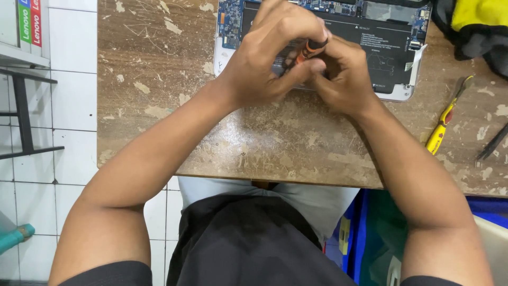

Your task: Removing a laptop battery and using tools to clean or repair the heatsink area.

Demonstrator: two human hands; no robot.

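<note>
Both my forearms reach forward over the worn wooden table [159, 79] and meet above the opened laptop [394, 50] at its far edge. My left hand [267, 55] curls over the top, fingers closed around the orange and black screwdriver [309, 50]. My right hand [344, 79] presses in just beside it, fingertips pinched on the same handle. The laptop's black battery and blue circuit board show behind my knuckles. A yellow-handled tool [444, 124] lies on the table well to my right, near a black and yellow cloth [476, 21].

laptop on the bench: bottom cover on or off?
Off. The laptop lies with its blue circuit board and black battery exposed. Both hands, left and right, hold an orange-black screwdriver over it.
</note>
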